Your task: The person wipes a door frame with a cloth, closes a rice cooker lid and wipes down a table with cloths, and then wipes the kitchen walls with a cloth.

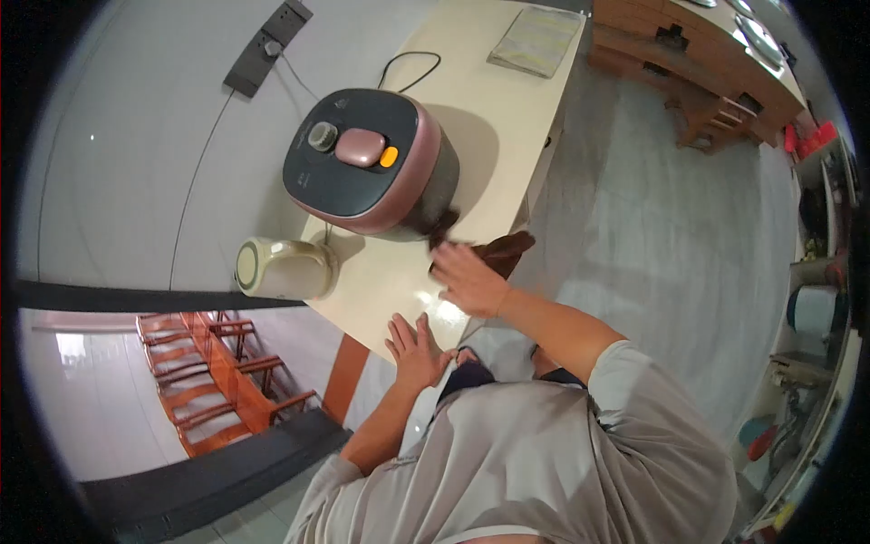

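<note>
My left hand (417, 355) lies flat with spread fingers on the near end of the cream table (372, 304). My right hand (473, 281) is on a dark brown cloth (509, 248), which shows on both sides of the fingers; part of it is hidden under the hand. One end of the cloth reaches the foot of a pink and black electric pressure cooker (362, 168), and the other hangs toward the table's right edge. The cooker has a closed lid with a grey knob and an orange button.
A pale kettle (288, 269) stands at the table's left edge, by the wall. Behind the cooker lie a black cord (412, 74) and a folded patterned cloth or paper (537, 42). A power strip (267, 50) is on the wall. A wooden bench (222, 376) stands lower left.
</note>
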A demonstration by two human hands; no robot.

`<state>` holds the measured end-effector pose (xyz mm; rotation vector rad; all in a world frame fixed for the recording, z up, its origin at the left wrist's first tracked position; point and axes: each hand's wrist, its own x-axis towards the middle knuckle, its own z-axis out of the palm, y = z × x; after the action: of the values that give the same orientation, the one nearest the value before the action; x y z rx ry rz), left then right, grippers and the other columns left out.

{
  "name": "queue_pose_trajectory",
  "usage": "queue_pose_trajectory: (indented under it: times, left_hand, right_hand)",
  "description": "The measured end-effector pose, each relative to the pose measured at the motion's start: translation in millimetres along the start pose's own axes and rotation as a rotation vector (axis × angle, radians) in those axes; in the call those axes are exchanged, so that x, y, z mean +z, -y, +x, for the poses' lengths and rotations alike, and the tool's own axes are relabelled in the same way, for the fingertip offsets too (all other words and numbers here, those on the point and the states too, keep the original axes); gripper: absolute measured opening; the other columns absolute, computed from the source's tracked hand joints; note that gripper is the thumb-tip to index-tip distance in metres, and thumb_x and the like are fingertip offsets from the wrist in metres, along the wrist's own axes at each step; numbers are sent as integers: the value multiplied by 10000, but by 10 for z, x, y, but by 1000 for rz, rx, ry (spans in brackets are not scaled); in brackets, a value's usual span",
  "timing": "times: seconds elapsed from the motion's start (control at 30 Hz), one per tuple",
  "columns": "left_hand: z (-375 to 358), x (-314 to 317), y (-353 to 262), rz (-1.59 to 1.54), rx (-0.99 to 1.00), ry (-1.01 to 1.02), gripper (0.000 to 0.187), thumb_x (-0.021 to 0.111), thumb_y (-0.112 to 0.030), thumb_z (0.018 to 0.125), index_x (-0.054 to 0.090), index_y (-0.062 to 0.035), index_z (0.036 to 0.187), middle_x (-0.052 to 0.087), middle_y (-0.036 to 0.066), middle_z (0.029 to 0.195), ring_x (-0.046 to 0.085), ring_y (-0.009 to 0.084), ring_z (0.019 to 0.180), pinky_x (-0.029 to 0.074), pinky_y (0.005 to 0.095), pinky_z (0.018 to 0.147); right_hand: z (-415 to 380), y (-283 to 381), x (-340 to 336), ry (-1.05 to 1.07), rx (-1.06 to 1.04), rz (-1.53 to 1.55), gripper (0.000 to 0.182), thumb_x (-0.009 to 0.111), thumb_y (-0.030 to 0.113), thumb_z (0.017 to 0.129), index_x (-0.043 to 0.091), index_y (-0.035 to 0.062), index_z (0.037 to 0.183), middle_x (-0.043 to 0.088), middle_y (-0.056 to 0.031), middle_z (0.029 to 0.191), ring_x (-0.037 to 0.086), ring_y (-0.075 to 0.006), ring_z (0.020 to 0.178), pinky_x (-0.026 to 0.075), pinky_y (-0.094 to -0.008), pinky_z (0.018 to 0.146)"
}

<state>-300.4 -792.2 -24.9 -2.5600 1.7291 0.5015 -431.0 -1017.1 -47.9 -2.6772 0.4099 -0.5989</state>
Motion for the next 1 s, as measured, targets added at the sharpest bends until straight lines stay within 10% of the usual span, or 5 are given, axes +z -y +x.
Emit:
queue_pose_trajectory:
  times: [0.1, 0.67, 0.8, 0.87, 1.0]
  left_hand:
    - [82, 101, 4, 2, -65, 94, 1165, 755, -637, 815, 123, -109, 1639, -118, 388, 1640, -97, 605, 1514, 70, 782, 1146]
    - [104, 138, 86, -15, -144, 245, 1249, 756, -708, 772, 53, -166, 1649, -230, 335, 1646, -207, 541, 1523, -42, 747, 1161]
    - [110, 44, 18, -61, -153, 193, 1232, 809, -670, 731, 144, -166, 1638, -173, 332, 1663, -161, 533, 1538, -11, 731, 1179]
    - [193, -129, -109, -68, -255, 286, 1204, 868, -518, 733, 160, -133, 1628, -198, 303, 1670, -166, 479, 1557, -31, 649, 1225]
    - [341, -589, -516, -123, -370, 183, 1095, 918, -420, 684, 336, -125, 1563, 70, 320, 1671, 71, 547, 1541, 190, 678, 1204]
  right_hand:
    - [-168, -334, -171, 123, -397, 31, 436, 653, 323, 910, 664, 84, 1274, 497, -176, 1494, 399, -381, 1451, 302, -533, 1213]
    - [553, -3155, -1140, -195, 811, -405, 457, 554, 365, 1005, 592, 131, 1395, 426, -129, 1552, 408, -362, 1404, 382, -544, 1113]
    - [-134, -3835, -1160, -357, 1361, 164, 317, 570, 282, 968, 703, 59, 1151, 665, -172, 1132, 632, -353, 1035, 500, -465, 954]
    - [-549, -3760, -1190, -991, 1462, 1059, 300, 566, 265, 966, 708, 7, 1027, 673, -117, 942, 645, -277, 905, 512, -416, 894]
    - [-863, -2822, -1356, -623, 1272, 1143, 320, 670, 263, 953, 661, -4, 1128, 673, -89, 1006, 630, -213, 966, 518, -388, 862]
